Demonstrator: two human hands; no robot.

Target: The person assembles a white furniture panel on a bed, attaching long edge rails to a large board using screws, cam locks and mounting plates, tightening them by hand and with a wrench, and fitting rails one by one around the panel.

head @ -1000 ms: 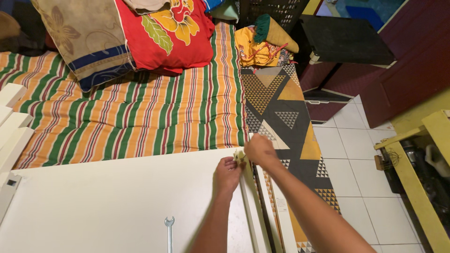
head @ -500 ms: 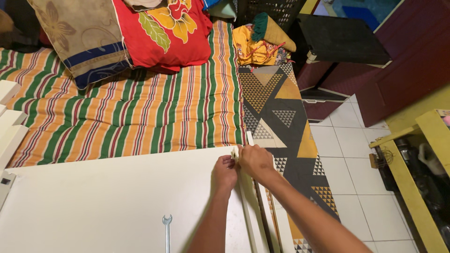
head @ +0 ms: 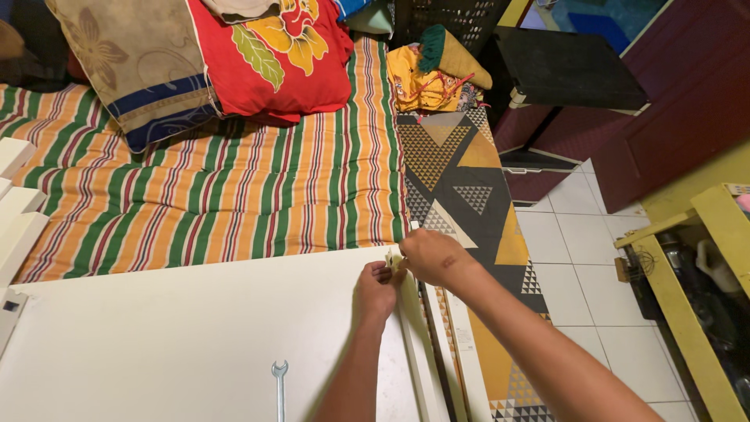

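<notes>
A large white board (head: 172, 336) lies flat in front of me, with a narrow white strip (head: 414, 344) standing along its right edge. My left hand (head: 375, 291) rests on the board's far right corner, fingers curled against the strip. My right hand (head: 430, 256) is closed over the top end of the strip, touching the left hand. Whatever small part sits between the fingers is hidden. A small metal wrench (head: 279, 383) lies on the board, near its front edge.
A striped mattress (head: 234, 180) with a red floral pillow (head: 273, 62) and a beige pillow (head: 133, 70) lies beyond the board. A patterned mat (head: 469, 195) covers the tiled floor at right. White panels (head: 16, 203) stack at left, a yellow frame (head: 703, 258) at right.
Both hands stayed together at the board's far right corner. The right hand shifted slightly over the strip's top end while the view moved a little.
</notes>
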